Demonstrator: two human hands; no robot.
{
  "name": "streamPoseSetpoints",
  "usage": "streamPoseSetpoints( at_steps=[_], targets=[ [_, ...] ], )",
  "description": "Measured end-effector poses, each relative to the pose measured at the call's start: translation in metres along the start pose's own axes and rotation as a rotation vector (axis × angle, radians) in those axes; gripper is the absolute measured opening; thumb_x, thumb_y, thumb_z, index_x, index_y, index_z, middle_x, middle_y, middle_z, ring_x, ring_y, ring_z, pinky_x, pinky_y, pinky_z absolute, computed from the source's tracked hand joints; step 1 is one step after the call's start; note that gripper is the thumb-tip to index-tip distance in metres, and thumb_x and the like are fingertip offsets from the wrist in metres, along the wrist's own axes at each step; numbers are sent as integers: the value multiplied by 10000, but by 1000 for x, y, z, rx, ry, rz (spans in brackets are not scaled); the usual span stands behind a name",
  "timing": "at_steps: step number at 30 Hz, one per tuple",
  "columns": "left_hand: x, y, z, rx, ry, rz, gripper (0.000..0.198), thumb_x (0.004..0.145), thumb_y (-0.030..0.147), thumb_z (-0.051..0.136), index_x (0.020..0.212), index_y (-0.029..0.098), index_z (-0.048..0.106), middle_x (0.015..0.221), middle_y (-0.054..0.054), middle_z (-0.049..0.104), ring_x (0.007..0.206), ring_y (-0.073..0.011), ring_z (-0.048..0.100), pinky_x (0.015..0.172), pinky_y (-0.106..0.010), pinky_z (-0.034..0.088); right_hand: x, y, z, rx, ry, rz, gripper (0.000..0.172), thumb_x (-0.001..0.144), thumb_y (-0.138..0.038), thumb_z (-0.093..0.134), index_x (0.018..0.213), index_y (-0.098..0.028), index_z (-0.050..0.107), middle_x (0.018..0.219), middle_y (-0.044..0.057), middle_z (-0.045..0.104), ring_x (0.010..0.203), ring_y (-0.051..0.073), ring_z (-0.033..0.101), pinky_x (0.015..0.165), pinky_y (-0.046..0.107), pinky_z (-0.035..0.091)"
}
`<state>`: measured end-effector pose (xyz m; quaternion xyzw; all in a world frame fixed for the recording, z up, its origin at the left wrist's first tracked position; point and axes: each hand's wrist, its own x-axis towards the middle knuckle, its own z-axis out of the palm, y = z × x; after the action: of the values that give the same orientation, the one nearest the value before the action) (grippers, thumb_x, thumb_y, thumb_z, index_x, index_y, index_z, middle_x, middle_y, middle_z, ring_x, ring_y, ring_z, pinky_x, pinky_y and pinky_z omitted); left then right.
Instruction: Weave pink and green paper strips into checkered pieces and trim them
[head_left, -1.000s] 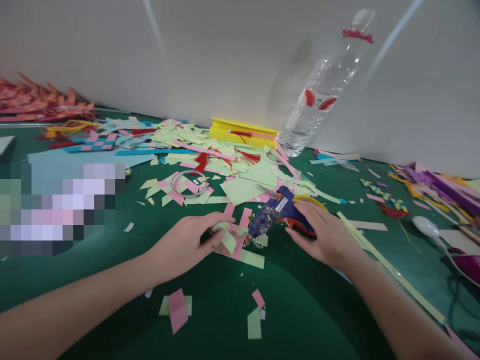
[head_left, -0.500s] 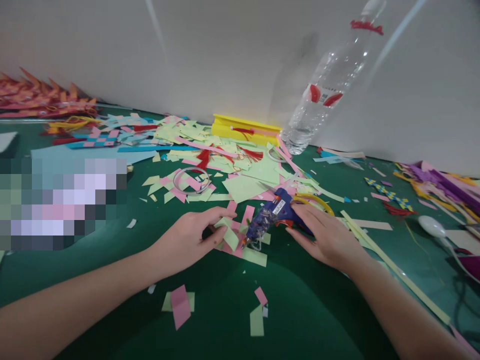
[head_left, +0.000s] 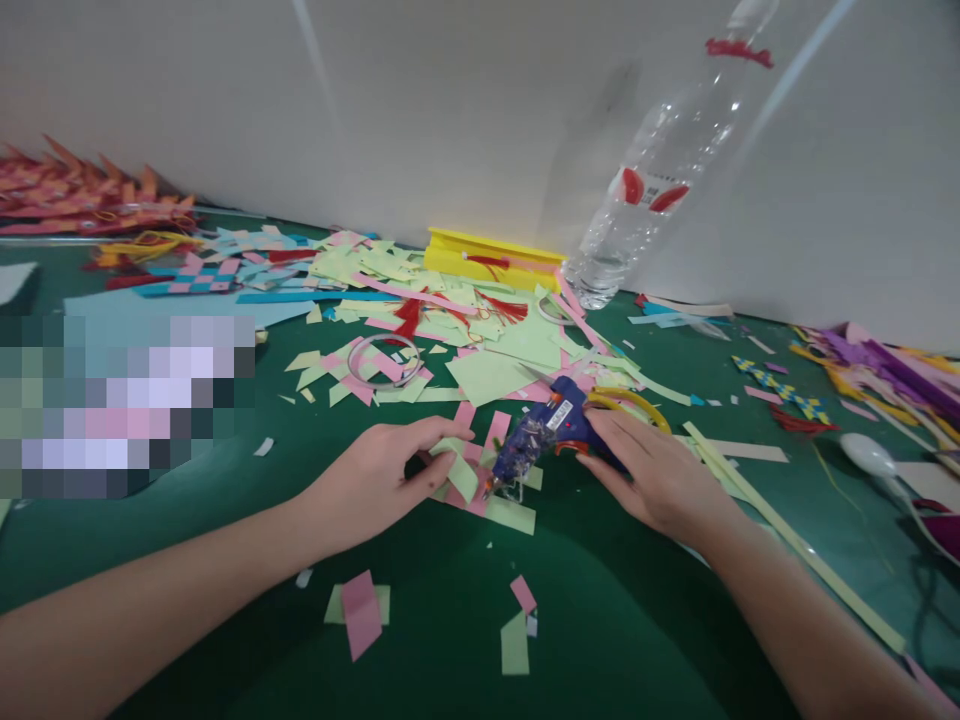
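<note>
Head view, and the glue gun lies right in front of me, its nozzle slanting down to the woven paper, though I can't tell if they touch. My right hand is wrapped around the handle, fingers on top, thumb below, the orange trigger just ahead of my fingertips. Over to my left hand: thumb and fingers nearly closed, pinching a green strip that stands bent above the weave, just beside the nozzle. So the weave sits under my left fingertips, between my hands. Behind the gun, there are the scissors, yellow handle near my right knuckles. Farther out, paper scraps heap up toward the wall, and the plastic bottle leans on it.
</note>
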<state>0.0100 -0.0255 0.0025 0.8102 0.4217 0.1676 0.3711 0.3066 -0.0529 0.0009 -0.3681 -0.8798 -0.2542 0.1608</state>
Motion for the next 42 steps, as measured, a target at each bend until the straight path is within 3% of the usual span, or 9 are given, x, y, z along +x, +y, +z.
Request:
streamPoseSetpoints(
  at_steps=[19,31,42],
  targets=[
    [1,2,0,-28,-13,9,325,918,374,392,1162,230,553,899,-26,730,743,-195,687,606,-256,512,-1,-1,-1,16,3,22,387,902,-218,494,1263,-80,465,1010,173,673,918,267,655,708,363,566],
    [1,3,0,-29,-11,9,319,918,356,394,1157,222,556,864,-20,730,701,-184,685,621,-257,520,0,-1,-1,-19,7,-14,337,888,-219,527,1176,-45,502,1003,188,664,902,257,651,700,346,568],
    [0,3,1,7,-2,10,318,919,348,393,1162,228,559,909,-24,725,709,-184,681,610,-255,508,-3,0,-4,30,-1,-2,393,886,-215,519,1250,-76,469,1015,173,670,916,261,650,727,365,568]
  ],
)
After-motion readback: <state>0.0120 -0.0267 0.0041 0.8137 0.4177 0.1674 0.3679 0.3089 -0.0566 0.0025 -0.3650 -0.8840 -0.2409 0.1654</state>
